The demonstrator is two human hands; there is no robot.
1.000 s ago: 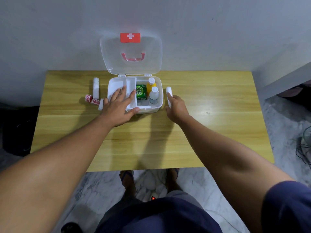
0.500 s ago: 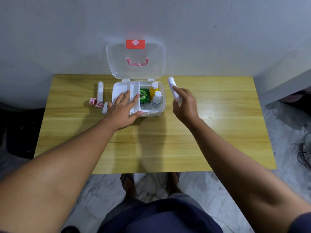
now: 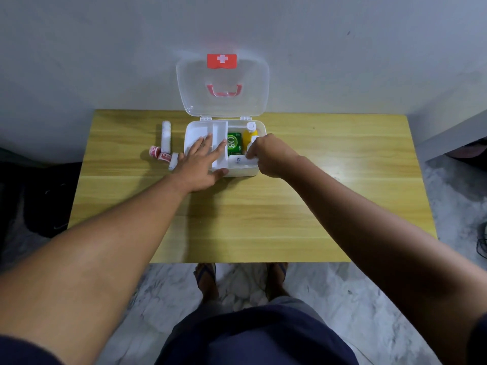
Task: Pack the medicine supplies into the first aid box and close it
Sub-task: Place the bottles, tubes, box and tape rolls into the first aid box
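Note:
The white first aid box stands open at the table's far middle, its clear lid upright against the wall. Inside its right part are a green packet and a yellow bottle. My left hand lies flat, fingers spread, on the box's white inner tray. My right hand holds a white tube lying across the front of the right compartment. Left of the box lie a white roll, two red-and-white rolls and a small white tube.
The wooden table stands against a grey wall. A grey ledge juts out at the right. A dark bag sits on the floor at the left. My feet in sandals stand under the table's near edge.
My right hand has carried the white tube from the table right of the box, up and over, and down into the box's right compartment. My left hand has stayed on the tray.

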